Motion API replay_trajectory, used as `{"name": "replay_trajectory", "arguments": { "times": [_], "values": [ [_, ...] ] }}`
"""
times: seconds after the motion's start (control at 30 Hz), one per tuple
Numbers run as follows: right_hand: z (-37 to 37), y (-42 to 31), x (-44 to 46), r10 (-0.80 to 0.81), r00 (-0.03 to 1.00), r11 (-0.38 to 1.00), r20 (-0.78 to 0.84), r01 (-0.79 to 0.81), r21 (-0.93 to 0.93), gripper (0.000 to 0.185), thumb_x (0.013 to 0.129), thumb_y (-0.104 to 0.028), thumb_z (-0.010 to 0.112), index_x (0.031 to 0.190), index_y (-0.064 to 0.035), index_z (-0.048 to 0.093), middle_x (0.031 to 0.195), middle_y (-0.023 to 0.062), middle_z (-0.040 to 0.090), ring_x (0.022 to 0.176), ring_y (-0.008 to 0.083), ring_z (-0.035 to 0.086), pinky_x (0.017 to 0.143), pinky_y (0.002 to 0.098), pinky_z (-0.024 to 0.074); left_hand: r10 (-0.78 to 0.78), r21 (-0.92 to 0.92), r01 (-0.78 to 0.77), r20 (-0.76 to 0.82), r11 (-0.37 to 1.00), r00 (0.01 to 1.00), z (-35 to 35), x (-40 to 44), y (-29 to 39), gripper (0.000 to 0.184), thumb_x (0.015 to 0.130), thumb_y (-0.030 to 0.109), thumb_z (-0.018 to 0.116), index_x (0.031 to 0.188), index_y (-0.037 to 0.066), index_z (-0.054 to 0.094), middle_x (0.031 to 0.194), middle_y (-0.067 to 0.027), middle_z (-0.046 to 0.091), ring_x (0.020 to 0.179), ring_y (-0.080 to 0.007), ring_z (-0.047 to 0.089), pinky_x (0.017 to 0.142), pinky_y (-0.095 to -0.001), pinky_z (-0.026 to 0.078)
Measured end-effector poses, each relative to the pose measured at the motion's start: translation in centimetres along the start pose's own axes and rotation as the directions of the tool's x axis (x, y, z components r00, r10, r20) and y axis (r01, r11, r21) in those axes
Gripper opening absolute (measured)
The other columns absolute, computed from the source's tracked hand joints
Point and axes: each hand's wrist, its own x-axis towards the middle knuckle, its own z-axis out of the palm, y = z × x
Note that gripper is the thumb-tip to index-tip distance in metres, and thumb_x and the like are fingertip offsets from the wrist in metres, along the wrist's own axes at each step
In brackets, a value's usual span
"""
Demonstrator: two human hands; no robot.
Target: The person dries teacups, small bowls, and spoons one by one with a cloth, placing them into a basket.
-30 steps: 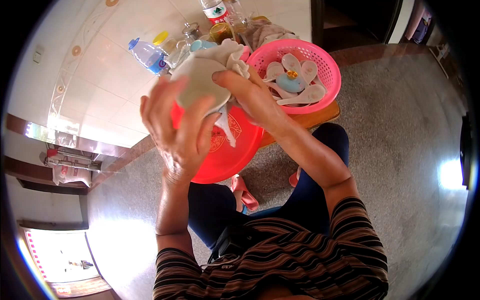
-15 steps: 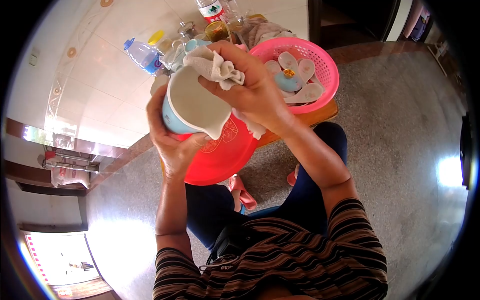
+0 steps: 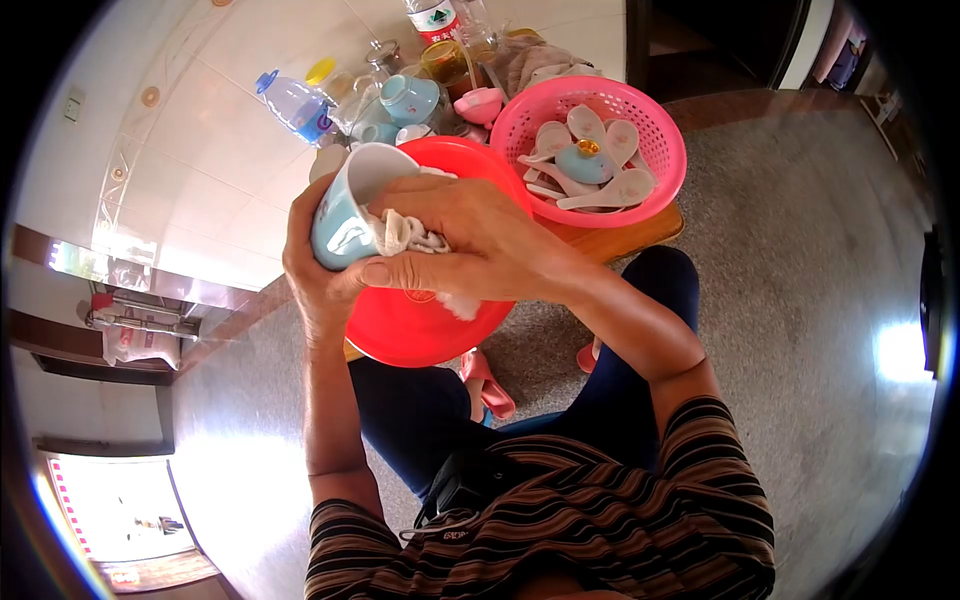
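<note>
A light blue vessel with a white inside (image 3: 345, 225) is tilted over the red basin (image 3: 430, 335). My left hand (image 3: 318, 265) wraps round its left side and base. In my right hand (image 3: 460, 240) is a whitish cloth (image 3: 405, 233), pressed against the vessel's rim and inner wall, with the fingers partly inside. A loose end of the cloth hangs below the palm. To the right of the basin, a pink perforated basket (image 3: 660, 150) holds several white spoons (image 3: 620, 190) and a light blue lid with a gold knob (image 3: 585, 162).
Behind the basin stand blue cups (image 3: 408, 98), a pink ladle (image 3: 480, 104), a plastic bottle with a blue cap (image 3: 295, 108), a red-labelled bottle (image 3: 435, 22) and a glass jar (image 3: 443, 62). The wooden stool (image 3: 640, 235) shows under the basket. Its front edge faces my knees.
The vessel has turned from mouth-up to tilted sideways and sits lower left. My right hand with the cloth has moved down to its rim. The blue cups behind are now uncovered.
</note>
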Motion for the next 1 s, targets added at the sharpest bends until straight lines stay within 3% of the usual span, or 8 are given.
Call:
{"name": "replay_trajectory", "arguments": {
  "times": [0.13,0.23,0.37,0.43,0.57,0.7,0.8,1.0],
  "values": [
    [0.5,-1.1,-0.1,0.025,0.999,0.999,0.021,-0.025,0.024,0.035,0.082,-0.036,0.069,0.099,-0.0069,0.06,0.089,0.0077,0.059,0.087,0.0269,0.062,0.067,0.0409,0.0486,0.025,-0.147,-0.035,-0.068,0.989,0.997,-0.5,-0.4,-1.6,0.102,0.057,0.068,0.081,0.127,-0.001,0.051,0.117,-0.0106,0.061,0.107,-0.023,0.06,0.092,-0.0364,0.049],
    [1.0,-0.1,0.0,-0.384,0.923,0.829,-0.036,0.328,-0.453,0.031,0.076,-0.023,0.073,0.099,-0.0037,0.064,0.103,0.0091,0.064,0.093,0.0276,0.065,0.073,0.0367,0.053,-0.086,-0.416,0.1,0.052,0.904,0.995,-1.1,-1.1,-2.8,0.106,0.059,0.068,0.08,0.13,-0.004,0.047,0.119,-0.0124,0.058,0.111,-0.0238,0.058,0.094,-0.0367,0.048],
    [1.2,1.2,0.1,-0.406,0.911,0.78,0.072,0.386,-0.493,0.028,0.069,-0.016,0.07,0.096,-0.0074,0.064,0.107,0.0038,0.063,0.096,0.023,0.064,0.075,0.0371,0.0543,-0.354,-0.786,0.299,0.109,0.542,0.929,-0.9,-1.5,-3.2,0.076,0.089,0.055,0.06,0.131,-0.005,0.045,0.12,-0.0133,0.059,0.118,-0.0235,0.054,0.102,-0.0383,0.043],
    [1.7,1.4,0.0,-0.424,0.902,0.745,0.078,0.396,-0.537,0.026,0.069,-0.014,0.068,0.094,-0.0085,0.064,0.108,0.0023,0.063,0.096,0.0217,0.064,0.074,0.0367,0.0544,-0.227,-0.878,0.478,0.467,-0.003,0.855,-1.8,-0.7,-4.4,0.063,0.098,0.053,0.042,0.131,0.0,0.048,0.127,-0.0152,0.057,0.117,-0.0294,0.055,0.103,-0.0433,0.043],
    [1.3,1.8,0.4,-0.437,0.895,0.668,0.085,0.387,-0.635,0.024,0.071,-0.015,0.068,0.095,-0.011,0.065,0.102,0.001,0.063,0.092,0.0196,0.065,0.071,0.0353,0.0548,-0.403,-0.849,0.474,0.359,0.235,0.842,-2.0,-0.4,-3.7,0.057,0.097,0.047,0.049,0.129,0.0,0.049,0.126,-0.0154,0.058,0.117,-0.0283,0.056,0.101,-0.0426,0.045],
    [-1.4,2.0,0.6,-0.31,0.951,0.728,0.027,0.255,-0.637,0.024,0.071,-0.018,0.073,0.092,-0.0119,0.065,0.093,0.0038,0.065,0.088,0.0203,0.065,0.069,0.0335,0.0548,-0.486,-0.616,0.411,0.052,0.672,0.872,-2.4,3.0,-2.1,0.05,0.094,0.047,0.056,0.124,0.007,0.053,0.11,-0.0082,0.062,0.091,-0.0168,0.062,0.073,-0.0278,0.05],
    [-4.8,2.8,0.7,-0.32,0.935,0.796,-0.154,0.177,-0.579,0.019,0.075,-0.017,0.073,0.091,-0.0126,0.065,0.084,0.002,0.066,0.077,0.0203,0.066,0.064,0.0346,0.0538,-0.396,-0.342,0.359,-0.044,0.868,0.917,-3.7,7.7,-4.4,0.056,0.087,0.047,0.064,0.123,0.006,0.055,0.097,-0.0046,0.063,0.073,-0.0106,0.057,0.054,-0.0207,0.033],
    [-8.8,0.3,0.1,-0.222,0.844,0.918,-0.489,0.012,-0.396,0.016,0.078,-0.008,0.075,0.093,-0.0053,0.068,0.082,0.0028,0.07,0.069,0.011,0.065,0.059,0.0254,0.0508,-0.312,0.064,0.316,-0.062,0.947,0.948,-1.7,14.3,-13.0,0.073,0.072,0.047,0.08,0.123,0.002,0.054,0.104,-0.0107,0.063,0.085,-0.0193,0.062,0.073,-0.0294,0.049]
  ]
}}
